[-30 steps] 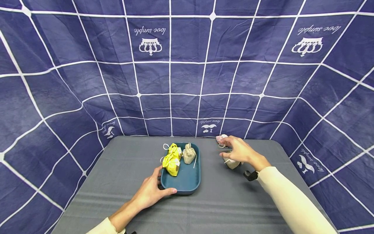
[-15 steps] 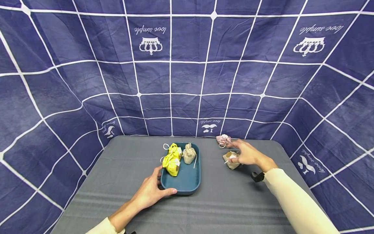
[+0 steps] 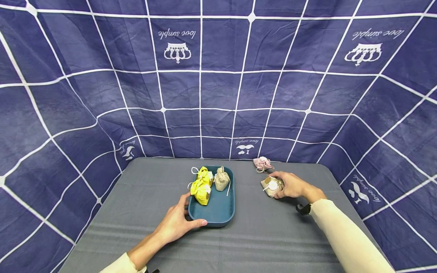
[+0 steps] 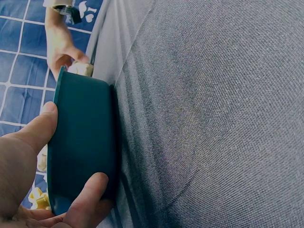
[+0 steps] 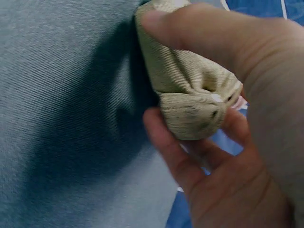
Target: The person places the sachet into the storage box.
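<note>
My left hand (image 3: 176, 220) grips the near left corner of a blue-green tray (image 3: 218, 224), thumb along the front rim and fingers at the left side. In the left wrist view the tray wall (image 4: 85, 137) is seen side-on. Two yellow drawstring pouches (image 3: 201, 195) and one beige pouch (image 3: 222, 179) lie inside the tray. To the right, my right hand (image 3: 291, 185) holds another beige drawstring pouch (image 3: 269, 191) with a white flower on it. The right wrist view shows this pouch (image 5: 185, 80) between thumb and fingers, close over the cloth.
A pink drawstring pouch (image 3: 263, 163) lies at the back edge of the grey-covered table (image 3: 252, 235), just beyond my right hand. Blue cloth (image 3: 218, 91) with white grid lines hangs behind the table and along both sides.
My right hand has moved right and down from above the beige pouch to its right side and taken hold of it. The pink pouch is now uncovered. My left hand and the tray stay put.
</note>
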Demonstrator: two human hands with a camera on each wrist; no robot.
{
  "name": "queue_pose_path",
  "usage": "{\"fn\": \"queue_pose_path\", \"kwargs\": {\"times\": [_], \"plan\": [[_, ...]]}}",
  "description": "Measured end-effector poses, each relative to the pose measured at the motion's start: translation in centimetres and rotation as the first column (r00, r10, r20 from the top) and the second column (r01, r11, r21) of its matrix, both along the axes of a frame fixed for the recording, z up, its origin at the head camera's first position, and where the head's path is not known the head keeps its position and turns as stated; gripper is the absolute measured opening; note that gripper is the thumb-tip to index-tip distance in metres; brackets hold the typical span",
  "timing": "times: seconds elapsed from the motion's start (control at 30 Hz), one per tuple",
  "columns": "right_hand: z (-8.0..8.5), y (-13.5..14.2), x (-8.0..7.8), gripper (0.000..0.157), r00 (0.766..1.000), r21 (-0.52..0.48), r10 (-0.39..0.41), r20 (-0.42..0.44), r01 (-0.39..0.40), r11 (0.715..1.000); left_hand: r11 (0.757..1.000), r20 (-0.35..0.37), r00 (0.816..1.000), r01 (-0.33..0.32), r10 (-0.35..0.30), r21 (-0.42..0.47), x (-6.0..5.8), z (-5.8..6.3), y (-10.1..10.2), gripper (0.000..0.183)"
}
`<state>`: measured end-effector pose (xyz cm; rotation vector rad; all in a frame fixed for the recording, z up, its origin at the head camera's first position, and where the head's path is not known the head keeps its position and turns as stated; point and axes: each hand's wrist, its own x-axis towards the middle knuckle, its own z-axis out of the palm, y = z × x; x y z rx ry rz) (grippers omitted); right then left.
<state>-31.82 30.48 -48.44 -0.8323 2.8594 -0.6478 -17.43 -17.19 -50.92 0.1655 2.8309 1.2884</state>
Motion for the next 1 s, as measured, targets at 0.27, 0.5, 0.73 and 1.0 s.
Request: {"fn": "queue_pose_path", "kwargs": {"times": [0.27, 0.5, 0.73, 1.0], "plan": [[-1.1, 0.6, -0.8, 0.067, 0.998, -0.092, 0.029, -0.051, -0.033, 0.995, 1.0, 0.007, 1.0, 0.001, -0.001, 0.007, -0.1, 0.2, 0.0, 0.123], [-1.4, 0.5, -1.0, 0.061, 0.993, -0.12, 0.048, -0.106, -0.061, 0.991, 1.0, 0.012, 1.0, 0.001, -0.001, 0.007, 0.0, 0.1, -0.1, 0.122], [-0.1, -1.1, 0.0, 0.062, 0.993, -0.026, -0.069, -0.095, 0.066, 0.997, 1.0, 0.023, 1.0, -0.001, 0.001, 0.004, 0.1, 0.1, -0.1, 0.122], [1.7, -2.7, 0.4, 0.055, 0.985, -0.052, -0.065, -0.162, 0.057, 0.997, 1.0, 0.01, 1.0, -0.001, 0.0, 0.011, 0.1, 0.2, 0.0, 0.124]]}}
